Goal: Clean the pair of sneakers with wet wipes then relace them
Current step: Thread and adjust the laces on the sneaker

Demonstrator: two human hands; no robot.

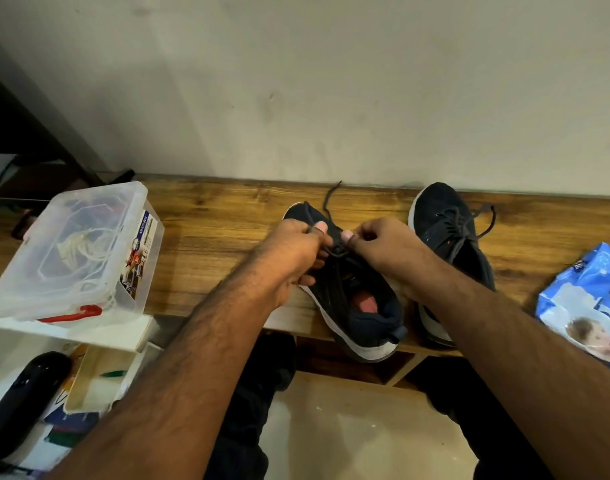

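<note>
The hands hide most of the near shoe's laced front, and where the lace runs beneath the fingers cannot be made out. The left hand has its grip closed on a strand of the dark lace between thumb and fingers; the right hand pinches another strand just opposite, both over the shoe's tongue. One loose lace end curls up past the toe. This shoe is dark knit with a white sole and reddish insole, lying on the wood-grain table, heel over the near edge. The second shoe, laced, lies just beside it, its heel covered by the right forearm. A blue, crinkly wipes pack is cut off at the right edge. A clear plastic box with a red latch stands at left.
</note>
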